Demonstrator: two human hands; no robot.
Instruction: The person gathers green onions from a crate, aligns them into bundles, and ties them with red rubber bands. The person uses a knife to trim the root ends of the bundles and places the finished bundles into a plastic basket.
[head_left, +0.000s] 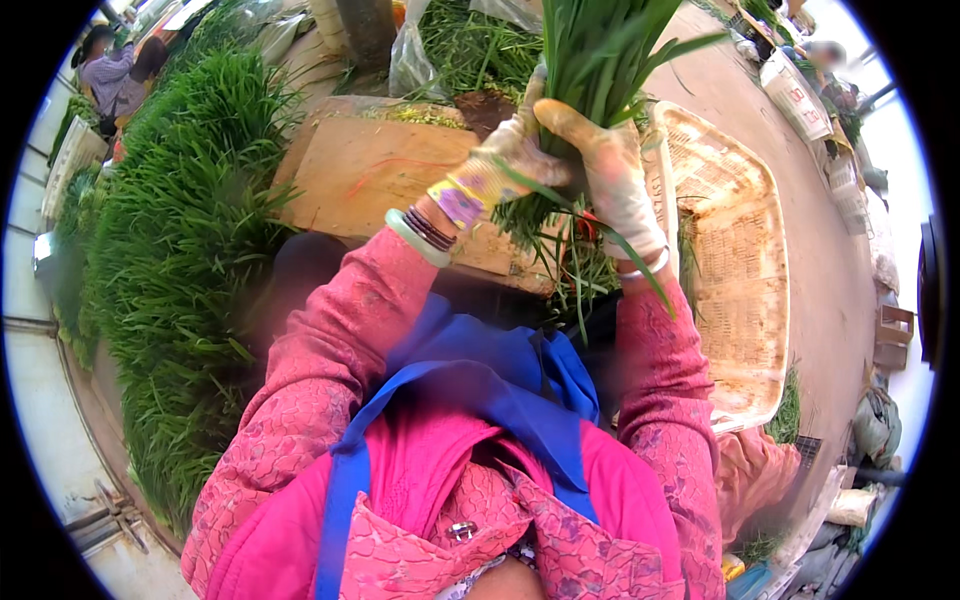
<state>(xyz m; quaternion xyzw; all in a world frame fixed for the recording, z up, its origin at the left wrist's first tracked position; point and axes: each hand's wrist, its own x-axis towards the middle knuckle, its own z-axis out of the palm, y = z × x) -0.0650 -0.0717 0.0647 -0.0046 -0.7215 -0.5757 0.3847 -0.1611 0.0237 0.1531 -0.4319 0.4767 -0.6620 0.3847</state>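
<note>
Both hands, in worn light work gloves, close around the lower part of a bunch of long green leafy stalks (600, 60) near the top of the view. My left hand (517, 150) grips it from the left, below a patterned yellow and purple cuff. On the other side my right hand (600, 165) holds it, the thumb laid across the leaves. The stalks' lower ends stick out below the hands, and one long leaf hangs past the right wrist. Beneath and to the left lies a wooden board (382, 172) with a thin red strand on it.
A large heap of green stalks (187, 210) fills the left side. At the right stands a stained plastic crate (739, 300). Cut leaves and a clear plastic bag (412, 56) lie beyond the board, beside a post (366, 34). Other people sit at the far upper left.
</note>
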